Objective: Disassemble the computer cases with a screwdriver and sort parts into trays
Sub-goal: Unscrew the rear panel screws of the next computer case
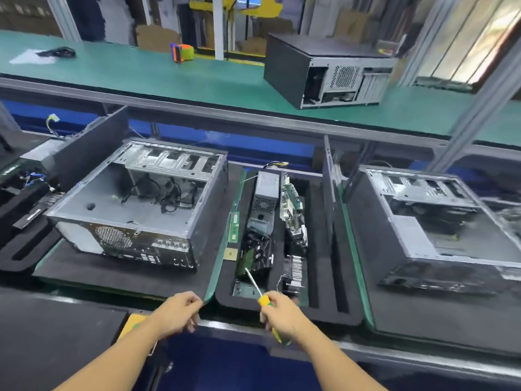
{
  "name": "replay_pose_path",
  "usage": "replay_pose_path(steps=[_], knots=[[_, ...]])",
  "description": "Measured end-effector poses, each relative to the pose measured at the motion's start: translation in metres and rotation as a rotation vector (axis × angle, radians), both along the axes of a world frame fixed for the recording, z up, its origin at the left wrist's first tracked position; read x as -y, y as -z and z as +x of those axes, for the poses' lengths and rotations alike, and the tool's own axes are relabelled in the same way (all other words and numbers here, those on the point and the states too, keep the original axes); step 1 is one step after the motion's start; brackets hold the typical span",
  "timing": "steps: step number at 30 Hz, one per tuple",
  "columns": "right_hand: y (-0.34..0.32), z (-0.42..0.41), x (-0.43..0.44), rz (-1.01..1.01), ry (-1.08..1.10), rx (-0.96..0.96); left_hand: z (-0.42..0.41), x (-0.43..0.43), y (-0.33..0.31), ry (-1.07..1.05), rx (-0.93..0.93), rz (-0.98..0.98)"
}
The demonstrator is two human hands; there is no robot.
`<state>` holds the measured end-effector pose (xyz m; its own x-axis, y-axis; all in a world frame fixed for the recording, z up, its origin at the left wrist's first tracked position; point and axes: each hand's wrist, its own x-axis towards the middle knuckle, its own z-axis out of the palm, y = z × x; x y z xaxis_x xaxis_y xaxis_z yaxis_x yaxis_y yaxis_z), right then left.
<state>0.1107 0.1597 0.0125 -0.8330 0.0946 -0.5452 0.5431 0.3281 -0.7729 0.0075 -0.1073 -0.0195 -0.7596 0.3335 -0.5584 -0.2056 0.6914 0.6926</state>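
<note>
Gripping what, the right hand (pixel 282 311)? (A)

Screwdriver (pixel 265 301). Fingers wrapped round the yellow handle, shaft pointing up-left over the near end of the foam tray (pixel 332 277). (B)

And the left hand (pixel 177 314)? (A)

Fingers curled at the near right corner of the foam mat (pixel 112 275). Can't tell if it's pinching the edge or just touching. (B)

Where's the case? (A)

Open computer case (pixel 135 204) lies on its side on that mat, left of the tray, open side up, loose black cables inside. 2nd open case (pixel 439 221) is on the next mat to the right, blurred. (B)

Tray contents? (A)

PSU (pixel 266 190) and motherboard (pixel 291 204) stand on edge in the slots, side by side. RAM stick (pixel 234 227) lies along the tray's left rim w/ a CPU (pixel 230 253) just nearer. Heatsink (pixel 294 270) is close to the right hand. (B)

Upper surface (pixel 141 74)? (A)

Green. 3rd case (pixel 329 69) to the right w/ its rear facing here, tape dispenser (pixel 181 53) in the middle, black cable (pixel 57 52) far left. (B)
</note>
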Motion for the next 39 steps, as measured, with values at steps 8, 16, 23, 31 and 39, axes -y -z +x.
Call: replay_pose_path(steps=[8,16,23,31,39], knots=[[-0.026,0.015,-0.046,-0.257,0.352,-0.169,-0.006,-0.102,-0.029,-0.111,0.006,0.239],[-0.057,0.056,-0.09,-0.201,0.703,-0.34,-0.012,-0.198,-0.061,0.171,0.021,0.305],[-0.083,0.087,-0.152,-0.208,0.976,-0.418,0.015,-0.286,-0.093,0.385,-0.026,0.398],[-0.094,0.113,-0.251,-0.044,1.071,-0.491,0.022,-0.404,-0.117,0.268,-0.097,0.439],[-0.107,0.113,-0.392,0.205,0.883,-0.497,0.019,-0.525,-0.14,0.199,-0.375,0.216]])
